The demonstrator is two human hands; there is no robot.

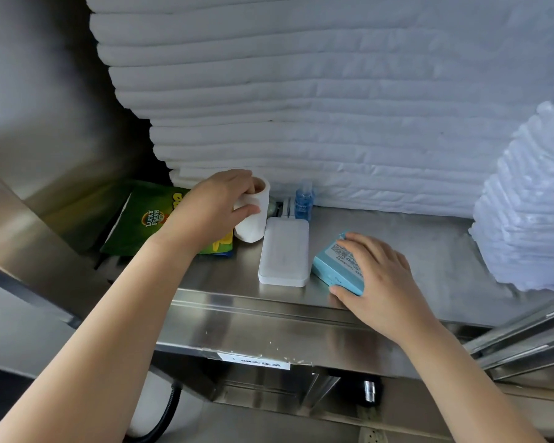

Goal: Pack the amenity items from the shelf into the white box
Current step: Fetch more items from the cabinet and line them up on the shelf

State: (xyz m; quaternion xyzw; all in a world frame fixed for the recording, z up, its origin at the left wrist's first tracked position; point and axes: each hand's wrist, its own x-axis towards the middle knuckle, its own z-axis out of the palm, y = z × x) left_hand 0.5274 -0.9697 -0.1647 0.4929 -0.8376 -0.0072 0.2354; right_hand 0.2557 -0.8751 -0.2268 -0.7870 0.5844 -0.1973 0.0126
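Looking down through the head camera, I see my left hand (215,212) pinching a white cup (253,228) at its rim, fingers inside, thumb outside, on the steel shelf (413,251). My right hand (384,282) clasps a teal box (333,270) near the shelf's front edge, just beside a flat white case (284,255).

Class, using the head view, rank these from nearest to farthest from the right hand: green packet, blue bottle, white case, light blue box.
1. light blue box, under the right hand.
2. white case, just left of it.
3. blue bottle, at the back.
4. green packet, far left.
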